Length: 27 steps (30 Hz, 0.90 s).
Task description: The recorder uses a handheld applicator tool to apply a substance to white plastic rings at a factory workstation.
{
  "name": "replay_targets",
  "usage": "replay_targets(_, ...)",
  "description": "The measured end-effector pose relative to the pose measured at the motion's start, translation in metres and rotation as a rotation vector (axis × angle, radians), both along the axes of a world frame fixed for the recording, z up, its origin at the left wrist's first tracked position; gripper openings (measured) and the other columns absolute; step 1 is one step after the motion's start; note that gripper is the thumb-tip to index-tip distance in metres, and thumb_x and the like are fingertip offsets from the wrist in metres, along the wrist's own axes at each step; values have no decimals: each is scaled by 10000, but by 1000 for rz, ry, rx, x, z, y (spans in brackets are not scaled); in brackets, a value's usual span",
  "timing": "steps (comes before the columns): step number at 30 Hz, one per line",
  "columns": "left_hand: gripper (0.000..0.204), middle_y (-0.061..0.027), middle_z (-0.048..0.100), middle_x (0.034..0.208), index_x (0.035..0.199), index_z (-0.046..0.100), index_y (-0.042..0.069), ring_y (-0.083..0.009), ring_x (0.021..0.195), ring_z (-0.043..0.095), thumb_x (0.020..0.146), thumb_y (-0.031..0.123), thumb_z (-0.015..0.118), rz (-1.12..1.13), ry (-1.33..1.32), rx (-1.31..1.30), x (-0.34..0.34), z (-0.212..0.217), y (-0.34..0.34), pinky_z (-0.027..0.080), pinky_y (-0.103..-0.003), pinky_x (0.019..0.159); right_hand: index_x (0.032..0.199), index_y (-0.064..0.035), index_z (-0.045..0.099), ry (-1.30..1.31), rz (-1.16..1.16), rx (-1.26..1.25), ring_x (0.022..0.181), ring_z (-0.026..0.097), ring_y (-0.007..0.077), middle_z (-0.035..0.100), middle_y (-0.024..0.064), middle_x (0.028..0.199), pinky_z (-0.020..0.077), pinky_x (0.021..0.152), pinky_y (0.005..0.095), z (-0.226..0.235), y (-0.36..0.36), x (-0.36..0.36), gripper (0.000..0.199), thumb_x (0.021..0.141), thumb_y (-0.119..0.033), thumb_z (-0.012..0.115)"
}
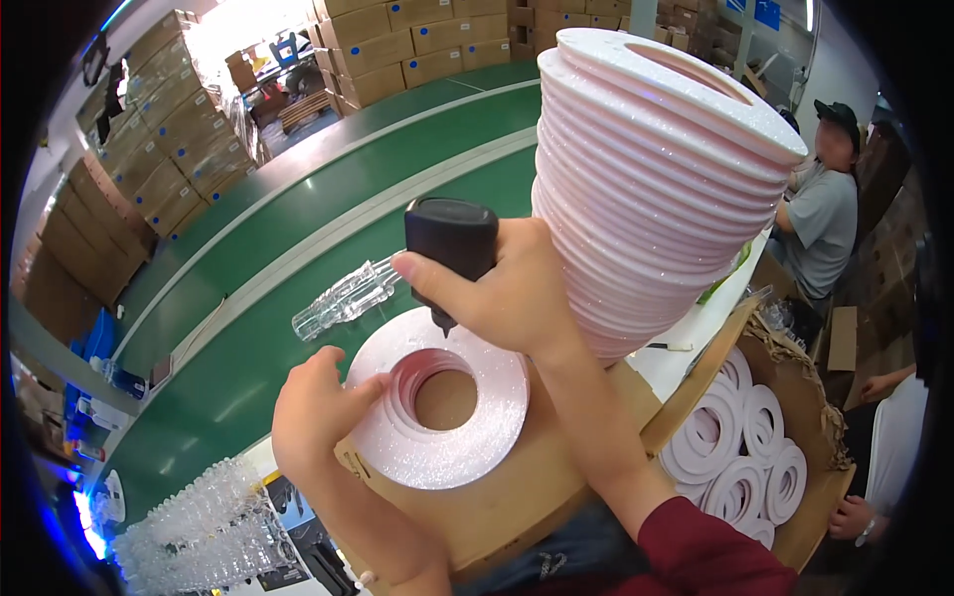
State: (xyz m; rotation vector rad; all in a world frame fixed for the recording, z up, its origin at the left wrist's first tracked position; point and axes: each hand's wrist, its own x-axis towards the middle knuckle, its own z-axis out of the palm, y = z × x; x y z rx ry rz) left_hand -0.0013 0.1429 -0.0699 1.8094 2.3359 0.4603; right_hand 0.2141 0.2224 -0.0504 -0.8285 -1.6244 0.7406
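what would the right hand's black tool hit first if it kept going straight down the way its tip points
Most likely the pink glittery ring lying flat on the cardboard. The right hand holds the black tool tip-down just above the ring's inner edge, though whether it already touches is unclear.

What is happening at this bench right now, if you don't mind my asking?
A person's right hand presses a black handheld tool tip-down onto a glittery white foam ring lying on a cardboard sheet, while the left hand steadies the ring's edge. A tall stack of rings stands alongside.
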Motion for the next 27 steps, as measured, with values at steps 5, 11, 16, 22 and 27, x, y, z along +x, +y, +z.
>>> replay_targets(5, 590, -177, 762, 990, 1109, 747, -9, -276, 858, 749, 672, 357, 900, -61, -108, -189, 7, 13, 7, 579, -377, 780, 882, 2, 770, -109, -61, 75, 546, 628, 82, 691, 65, 609, 502, 529, 284, -7, 9, -3, 292, 805, -262, 868)
replay_targets(11, 552, -164, 765, 932, 1071, 760, -20, -265, 814, 747, 661, 320, 902, -36, -104, -169, 4, 15, 7, 578, -372, 744, 866, 13, 759, -179, -58, 112, 496, 611, 182, 645, 129, 571, 500, 530, 327, -12, 17, -10, 320, 829, -295, 835)
replay_targets(16, 574, -149, 755, 951, 1061, 766, 21, -303, 856, 740, 632, 375, 908, -8, -55, -185, 5, 14, 8, 571, -390, 778, 791, 21, 739, -189, -38, 103, 485, 595, 187, 626, 140, 557, 489, 521, 343, -12, 18, -9, 325, 827, -287, 835)
replay_targets(22, 532, -151, 753, 916, 1033, 769, 5, -286, 809, 731, 640, 337, 909, -18, -38, -165, 5, 11, 8, 569, -382, 745, 761, 33, 718, -181, -44, 115, 490, 608, 239, 624, 145, 558, 495, 535, 358, -18, 23, -11, 342, 834, -285, 821)
replay_targets(27, 519, -158, 752, 903, 1043, 769, -10, -275, 783, 729, 653, 303, 906, -33, -43, -136, 9, 14, 7, 571, -379, 737, 753, 29, 715, -215, -54, 118, 500, 623, 266, 626, 151, 564, 500, 540, 367, -21, 26, -10, 349, 838, -294, 814)
